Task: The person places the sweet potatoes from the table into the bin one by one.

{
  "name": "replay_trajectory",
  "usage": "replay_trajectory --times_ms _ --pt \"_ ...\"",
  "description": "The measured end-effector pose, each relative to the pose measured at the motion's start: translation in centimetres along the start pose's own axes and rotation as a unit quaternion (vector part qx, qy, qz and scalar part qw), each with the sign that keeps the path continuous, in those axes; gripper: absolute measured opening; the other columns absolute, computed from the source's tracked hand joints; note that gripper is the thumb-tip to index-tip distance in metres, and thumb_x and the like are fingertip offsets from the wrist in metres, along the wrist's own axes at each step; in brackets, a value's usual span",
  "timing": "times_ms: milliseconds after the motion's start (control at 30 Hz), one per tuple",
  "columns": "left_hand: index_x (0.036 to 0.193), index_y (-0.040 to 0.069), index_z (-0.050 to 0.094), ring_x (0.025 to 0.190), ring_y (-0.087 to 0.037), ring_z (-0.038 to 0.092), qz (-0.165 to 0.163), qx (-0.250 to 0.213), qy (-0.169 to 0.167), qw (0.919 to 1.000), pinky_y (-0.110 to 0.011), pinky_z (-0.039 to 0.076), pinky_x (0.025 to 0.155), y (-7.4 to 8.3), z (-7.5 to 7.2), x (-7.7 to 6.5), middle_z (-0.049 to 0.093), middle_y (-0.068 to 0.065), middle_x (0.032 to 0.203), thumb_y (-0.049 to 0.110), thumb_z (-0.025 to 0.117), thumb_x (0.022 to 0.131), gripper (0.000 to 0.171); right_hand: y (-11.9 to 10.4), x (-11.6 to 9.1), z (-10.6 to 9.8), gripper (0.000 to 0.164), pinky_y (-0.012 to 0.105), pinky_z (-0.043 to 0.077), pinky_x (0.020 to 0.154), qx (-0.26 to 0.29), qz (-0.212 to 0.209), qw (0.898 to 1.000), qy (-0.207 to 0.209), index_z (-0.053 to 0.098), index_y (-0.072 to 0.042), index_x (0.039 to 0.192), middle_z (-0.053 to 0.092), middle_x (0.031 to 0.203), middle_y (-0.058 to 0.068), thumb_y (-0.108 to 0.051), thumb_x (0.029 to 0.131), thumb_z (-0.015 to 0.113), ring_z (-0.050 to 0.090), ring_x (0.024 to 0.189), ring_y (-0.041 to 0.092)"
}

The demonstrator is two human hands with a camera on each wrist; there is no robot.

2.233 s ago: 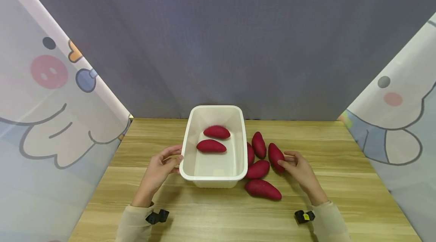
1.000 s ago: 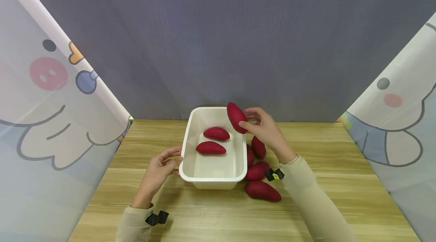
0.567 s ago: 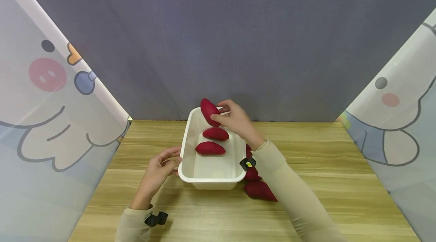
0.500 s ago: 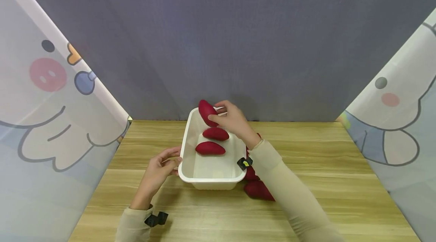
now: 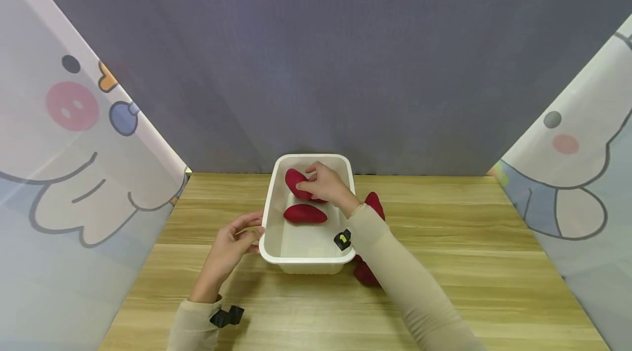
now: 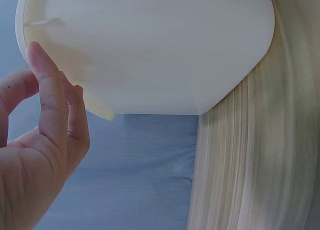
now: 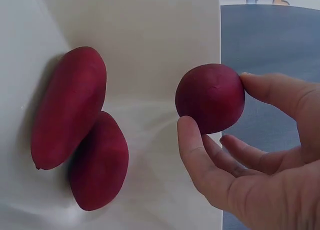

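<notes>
Fingers and thumb of my right hand [image 5: 326,182] grip a red sweet potato [image 5: 295,182] inside the far part of a white plastic bin [image 5: 308,260]. In the right wrist view this held sweet potato [image 7: 211,97] is seen end-on, beside the bin wall. One loose sweet potato [image 5: 305,214] lies crosswise on the bin floor; the other loose sweet potato [image 7: 100,162] is largely covered by my right hand in the head view. My left hand [image 5: 234,244] holds the bin's left rim, thumb at the edge and fingers against the outer wall [image 6: 150,54].
More sweet potatoes [image 5: 365,274] lie on the wooden table [image 5: 494,263] right of the bin, partly hidden by my right sleeve [image 5: 410,285]. A grey curtain [image 5: 316,55] hangs behind the table. Printed white panels [image 5: 69,186] flank both sides.
My right hand has carried a sweet potato from the right-hand pile over the bin's right rim and down inside. My left hand and the bin have stayed put.
</notes>
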State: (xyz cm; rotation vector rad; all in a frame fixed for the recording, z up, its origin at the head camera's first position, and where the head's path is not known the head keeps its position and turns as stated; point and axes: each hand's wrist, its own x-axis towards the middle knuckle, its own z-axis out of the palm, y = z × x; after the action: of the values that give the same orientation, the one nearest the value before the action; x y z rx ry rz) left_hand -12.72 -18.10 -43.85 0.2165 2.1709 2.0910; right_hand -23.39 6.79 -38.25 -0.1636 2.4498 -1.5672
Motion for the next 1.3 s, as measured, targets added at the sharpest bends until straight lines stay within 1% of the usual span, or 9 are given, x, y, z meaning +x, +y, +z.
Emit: replay_trajectory --times_ms 167,333,400,533,633,833,967,1133,1300 --pt "0.134 -0.002 0.059 0.091 -0.027 0.069 0.001 -0.002 0.002 1.0000 -0.039 0.062 0.070 0.1 0.0 0.1 0.059 -0.026 0.125 0.008 0.069 0.096 0.041 0.2 0.1 0.1 0.052 0.031 0.061 0.071 -0.031 -0.014 0.999 0.003 0.051 0.002 0.131 0.065 0.117 0.019 -0.017 0.089 0.073 0.069 0.084 0.026" --pt "0.134 -0.003 0.058 0.091 -0.028 0.069 0.003 -0.004 0.001 1.0000 -0.039 0.062 0.070 0.1 0.1 0.2 0.058 -0.027 0.125 0.008 0.069 0.096 0.041 0.2 0.1 0.0 0.054 0.031 0.059 0.072 -0.045 -0.017 0.999 0.010 0.051 0.002 0.133 0.063 0.115 0.019 -0.020 0.090 0.073 0.070 0.085 0.034" --pt "0.134 -0.003 0.058 0.091 -0.028 0.069 0.003 -0.005 0.002 1.0000 -0.039 0.062 0.070 0.0 0.1 0.2 0.058 -0.026 0.125 0.007 0.069 0.096 0.041 0.1 0.0 -0.1 0.054 0.032 0.059 0.072 -0.045 -0.016 0.999 0.012 0.051 0.002 0.134 0.063 0.115 0.019 -0.021 0.090 0.073 0.070 0.083 0.033" --pt "0.134 -0.003 0.058 0.090 -0.026 0.069 0.004 -0.006 0.002 1.0000 -0.039 0.062 0.070 0.0 0.1 0.2 0.059 -0.026 0.124 0.006 0.068 0.095 0.041 -0.2 -0.3 -0.3 0.054 0.035 0.060 0.074 -0.026 -0.017 0.999 0.011 0.052 0.000 0.134 0.063 0.115 0.019 -0.022 0.090 0.073 0.069 0.077 0.024" --pt "0.134 -0.003 0.058 0.089 -0.025 0.069 0.004 -0.005 0.003 1.0000 -0.039 0.062 0.070 0.0 0.2 0.2 0.059 -0.026 0.123 0.005 0.068 0.095 0.040 -0.8 -0.8 -0.6 0.051 0.037 0.061 0.076 -0.011 -0.027 1.000 0.005 0.053 -0.003 0.134 0.063 0.116 0.017 -0.022 0.091 0.073 0.069 0.078 0.023" --pt "0.134 -0.003 0.058 0.090 -0.027 0.069 0.001 -0.004 0.003 1.0000 -0.040 0.062 0.070 0.0 0.2 0.1 0.059 -0.026 0.123 0.005 0.068 0.096 0.040 -2.6 -2.6 -2.3 0.047 0.038 0.060 0.080 0.003 -0.066 0.998 -0.006 0.054 -0.006 0.133 0.065 0.116 0.014 -0.022 0.093 0.072 0.070 0.084 0.022" --pt "0.134 -0.003 0.058 0.091 -0.027 0.069 0.001 -0.004 0.001 1.0000 -0.040 0.062 0.070 0.0 0.2 0.1 0.059 -0.026 0.123 0.005 0.068 0.096 0.040 -2.8 -4.2 -3.8 0.047 0.037 0.060 0.080 -0.018 -0.086 0.996 0.005 0.056 -0.007 0.132 0.067 0.114 0.011 -0.023 0.092 0.073 0.069 0.093 0.022" --pt "0.134 -0.002 0.058 0.091 -0.026 0.069 0.000 0.000 0.003 1.0000 -0.039 0.062 0.070 0.0 0.2 0.0 0.059 -0.026 0.124 0.007 0.068 0.096 0.040 -1.7 -6.1 -5.4 0.044 0.038 0.057 0.083 -0.058 -0.106 0.992 0.025 0.059 -0.007 0.128 0.070 0.111 0.009 -0.025 0.091 0.074 0.068 0.098 0.025" --pt "0.134 -0.002 0.058 0.091 -0.026 0.069 -0.001 0.003 0.004 1.0000 -0.039 0.062 0.071 0.2 0.2 -0.1 0.059 -0.026 0.124 0.008 0.068 0.096 0.041 0.4 -8.1 -7.1 0.042 0.042 0.056 0.086 -0.075 -0.125 0.988 0.046 0.059 -0.004 0.127 0.069 0.112 0.013 -0.022 0.093 0.073 0.066 0.099 0.028"
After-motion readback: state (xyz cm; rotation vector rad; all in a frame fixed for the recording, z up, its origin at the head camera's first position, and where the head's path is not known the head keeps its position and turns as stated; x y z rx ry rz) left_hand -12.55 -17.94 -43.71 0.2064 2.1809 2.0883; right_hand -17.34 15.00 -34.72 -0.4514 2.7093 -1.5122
